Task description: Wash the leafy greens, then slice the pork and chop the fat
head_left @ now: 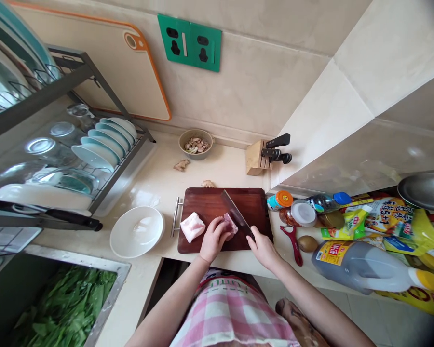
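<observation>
Clasps a reddish piece of meat [231,224] in the left hand [212,238] over the dark cutting board [206,200], just below the centre of the frame, and grips a knife [236,212] by its handle in the closed right hand [263,246], blade slanting to the upper left along the meat's right side. Has a pale slab [193,227] on the board left of the hands, a white bowl [137,231] farther left on the bench [133,277], and a red peeler [295,245] at right. Includes a colander [196,155] and knife block [254,159] above the board, and leafy greens [68,299] at lower left.
</observation>
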Tool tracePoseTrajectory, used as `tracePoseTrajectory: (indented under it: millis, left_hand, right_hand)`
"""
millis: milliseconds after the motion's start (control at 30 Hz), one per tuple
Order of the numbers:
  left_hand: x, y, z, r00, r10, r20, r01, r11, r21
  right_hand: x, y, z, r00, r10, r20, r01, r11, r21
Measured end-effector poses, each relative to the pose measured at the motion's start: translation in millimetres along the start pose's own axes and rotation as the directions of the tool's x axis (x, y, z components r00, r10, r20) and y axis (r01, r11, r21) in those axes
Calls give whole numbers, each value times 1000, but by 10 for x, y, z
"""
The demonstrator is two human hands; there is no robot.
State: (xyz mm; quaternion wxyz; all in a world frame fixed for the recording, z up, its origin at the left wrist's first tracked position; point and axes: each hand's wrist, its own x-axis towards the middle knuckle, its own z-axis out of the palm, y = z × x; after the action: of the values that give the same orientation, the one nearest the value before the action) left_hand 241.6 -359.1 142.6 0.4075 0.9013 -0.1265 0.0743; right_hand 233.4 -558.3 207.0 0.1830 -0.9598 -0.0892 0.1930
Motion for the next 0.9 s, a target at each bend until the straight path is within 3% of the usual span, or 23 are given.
tracePoseTrajectory:
  millis: [100, 300, 533, 733, 900]
  left_hand:
    - [-57, -30, -48, 995, 95, -5, -94, 993, 65]
    - [49, -49, -27, 959, 275, 71, -284, 942, 181]
    - [121, 2, -18, 958, 260, 121, -280, 939, 201]
    - [90, -28, 23, 977, 204, 62, -212, 961, 178]
    - [74, -50, 42, 982, 186, 25, -188, 972, 142]
  right_hand:
    - [73, -107, -59, 995, -30, -97, 31, 999, 12]
    - [-308, -212, -59, 995, -74, -66, 66, 992, -109]
    - [-662, -91, 104, 999, 49, 18, -44, 978, -206]
    - [-516, -150, 146, 995, 88, 47, -72, 959, -274]
    - [-668, -25, 160, 982, 134, 130, -87, 945, -316]
